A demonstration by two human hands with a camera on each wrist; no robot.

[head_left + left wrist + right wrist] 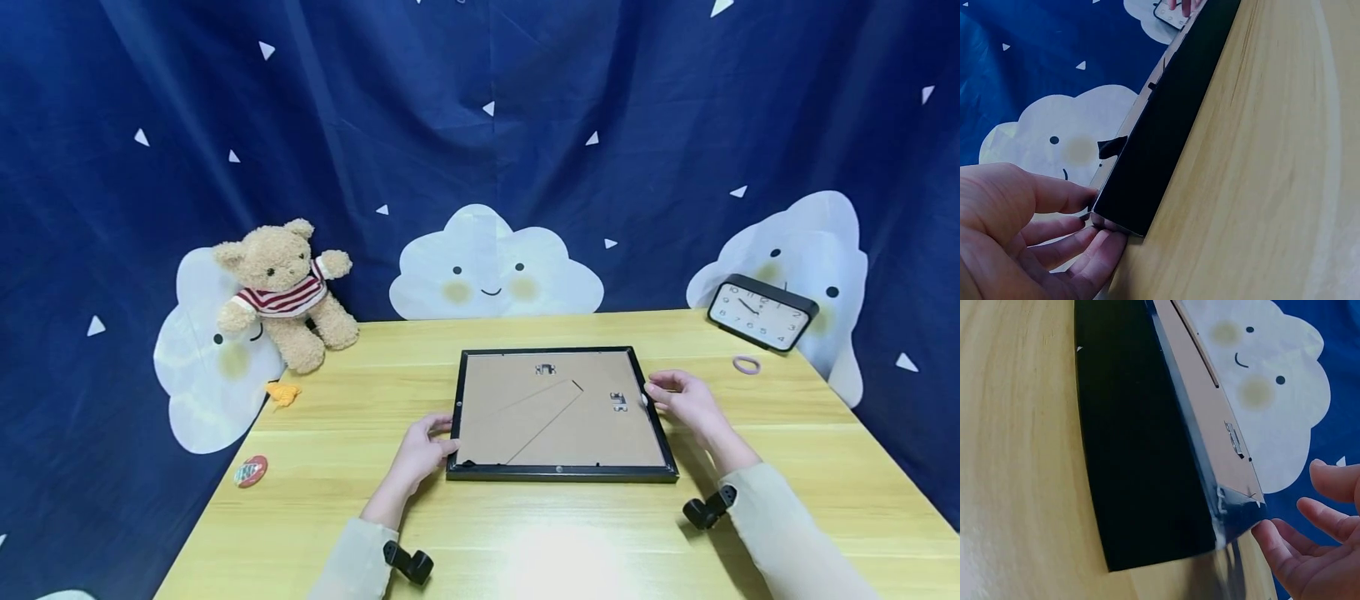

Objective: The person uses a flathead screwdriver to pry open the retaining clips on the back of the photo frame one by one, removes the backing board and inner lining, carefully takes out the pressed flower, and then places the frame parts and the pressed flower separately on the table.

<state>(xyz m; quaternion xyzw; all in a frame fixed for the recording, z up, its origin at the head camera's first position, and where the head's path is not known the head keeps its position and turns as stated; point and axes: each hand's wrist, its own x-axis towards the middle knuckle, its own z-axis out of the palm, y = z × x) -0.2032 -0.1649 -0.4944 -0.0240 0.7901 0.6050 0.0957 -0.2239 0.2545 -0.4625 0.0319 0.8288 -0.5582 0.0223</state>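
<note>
The left hand [422, 450] pinches the left side of a black picture frame [562, 417], close to its lower left corner; in the left wrist view its thumb presses the upper edge while the other fingers curl against the side, so this grip is clamped on the frame. Whether any fingertip reaches underneath, I cannot tell. The right hand [692, 407] is at the frame's right side, thumb and fingers apart, with at least 1 fingertip touching the edge.

The frame lies back side up on the table [360, 450], between the 2 hands. Its brown backing board [615, 437] carries a folded-down stand flap [517, 421] and 2 metal hangers, 1 near the top edge [545, 369] and 1 near the right. A small black tab [467, 463] shows by the lower left corner.

Each light sleeve [787, 525] has 1 black device [708, 508] at the cuff.

Farther right are a purple ring [746, 372] and, behind it, a black-cased clock [761, 317]. To the left, a red round badge [251, 471] and a small orange object [282, 393] lie near the table's edge; a teddy bear [285, 287] in a striped top sits at the back left corner. Beyond hangs a blue backdrop [450, 125] with 3 smiling clouds beside the table.
</note>
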